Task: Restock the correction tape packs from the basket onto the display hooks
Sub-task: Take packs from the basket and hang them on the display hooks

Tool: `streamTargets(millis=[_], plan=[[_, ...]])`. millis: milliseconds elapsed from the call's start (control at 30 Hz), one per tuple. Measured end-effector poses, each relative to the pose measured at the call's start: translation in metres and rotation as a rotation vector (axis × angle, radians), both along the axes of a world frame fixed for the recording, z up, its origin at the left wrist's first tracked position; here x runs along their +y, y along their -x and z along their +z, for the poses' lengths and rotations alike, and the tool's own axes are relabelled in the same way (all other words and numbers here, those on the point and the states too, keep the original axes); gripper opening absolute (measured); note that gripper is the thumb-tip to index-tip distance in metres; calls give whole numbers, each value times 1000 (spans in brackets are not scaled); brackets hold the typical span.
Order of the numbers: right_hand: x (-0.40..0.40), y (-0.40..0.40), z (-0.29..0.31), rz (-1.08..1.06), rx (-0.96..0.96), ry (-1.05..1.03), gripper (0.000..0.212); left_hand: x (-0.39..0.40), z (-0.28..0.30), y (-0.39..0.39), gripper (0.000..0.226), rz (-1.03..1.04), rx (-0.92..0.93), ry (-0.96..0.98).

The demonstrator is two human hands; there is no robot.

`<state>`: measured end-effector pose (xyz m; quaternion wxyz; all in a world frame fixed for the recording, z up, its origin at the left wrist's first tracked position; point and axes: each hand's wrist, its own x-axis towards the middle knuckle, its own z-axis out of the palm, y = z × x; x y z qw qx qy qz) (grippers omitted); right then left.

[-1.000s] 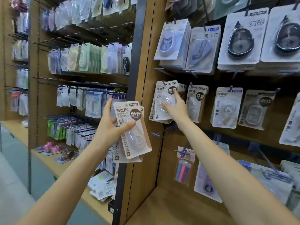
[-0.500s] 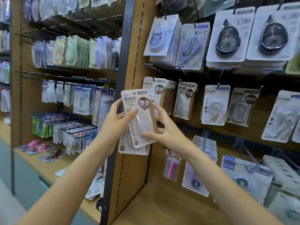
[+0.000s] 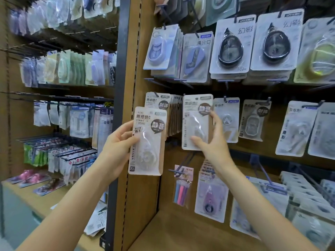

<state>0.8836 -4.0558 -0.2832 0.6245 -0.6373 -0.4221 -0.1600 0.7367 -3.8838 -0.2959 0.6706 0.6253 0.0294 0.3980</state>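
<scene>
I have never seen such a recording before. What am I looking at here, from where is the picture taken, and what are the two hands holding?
There is no machine here. A person wears a camera on the head, so this one picture looks forward and down at their own arms in a stationery shop. The left hand grips a correction tape pack, with at least one more behind it. The right hand holds a single pack up against the display wall, in the row of hanging packs. Whether it already sits on a hook is hidden. More packs hang on metal hooks above and below. The basket is not visible.
</scene>
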Motion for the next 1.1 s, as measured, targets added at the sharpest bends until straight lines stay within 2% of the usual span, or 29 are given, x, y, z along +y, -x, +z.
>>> streamTargets(millis=[100,200,433,633,800,900,1100], plan=[[-16,-9,2,-176,-61,-93,74,1,0,-3,37,58,-3,60],[-18,-15,4,-239,-126,-46,73,1,1,-7,37,81,-12,116],[1,-25,-2,-125,-87,141,70,-2,4,-12,40,90,-27,138],[18,-25,6,-23,-71,96,71,1,5,-7,38,103,-30,136],[25,-22,3,44,-138,78,71,4,4,-5,36,107,-25,139],[31,-26,8,23,-112,64,71,6,2,-6,38,112,-16,138],[38,-36,12,-84,-35,168,73,7,2,-6,36,110,-14,135]])
